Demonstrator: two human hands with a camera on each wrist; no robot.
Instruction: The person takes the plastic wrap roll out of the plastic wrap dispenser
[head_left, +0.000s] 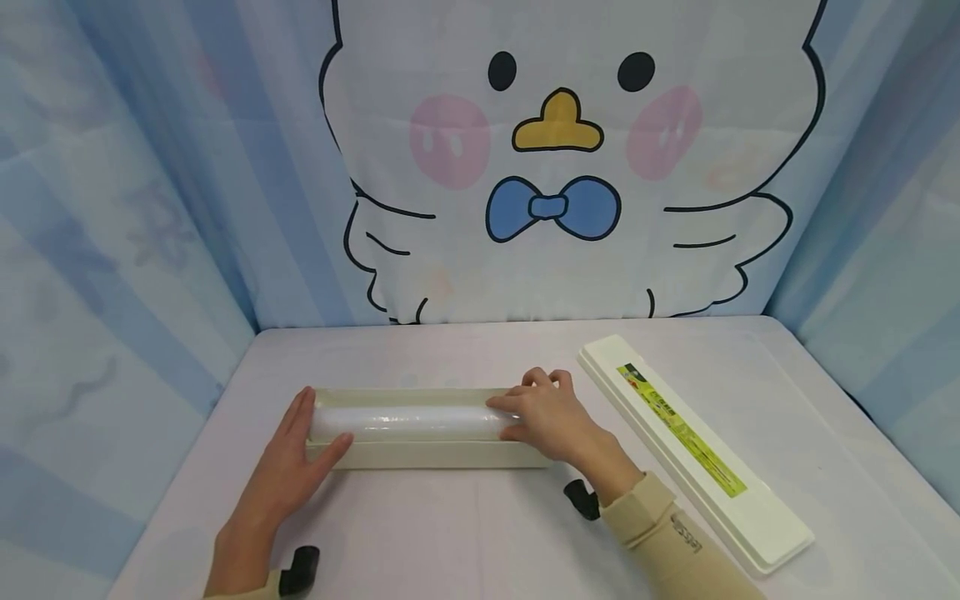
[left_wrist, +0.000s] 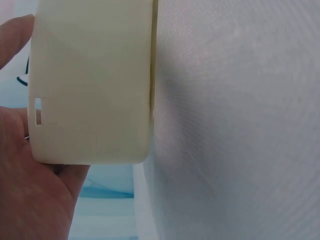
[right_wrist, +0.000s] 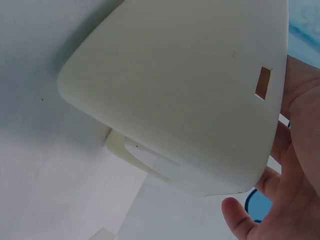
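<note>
A long cream box (head_left: 442, 456) stands across the table, its top uncovered. Inside lies a shiny whitish roll of plastic wrap (head_left: 420, 418). My left hand (head_left: 288, 467) rests at the box's left end, fingers straight along it and thumb touching the front rim. In the left wrist view the box's end wall (left_wrist: 95, 85) hides part of that hand. My right hand (head_left: 551, 417) reaches in at the right end, with thumb and index finger pinching the roll's end. The right wrist view shows this hand (right_wrist: 295, 165) beyond the box's slotted end wall (right_wrist: 185, 90); the fingertips' contact is hidden there.
To the right, a long cream lid (head_left: 693, 450) with a yellow-green label lies slantwise on the white-covered table (head_left: 450, 533). Curtains with a cartoon print (head_left: 555, 275) rise behind and at both sides. Black wrist mounts (head_left: 300, 571) show at the sleeves.
</note>
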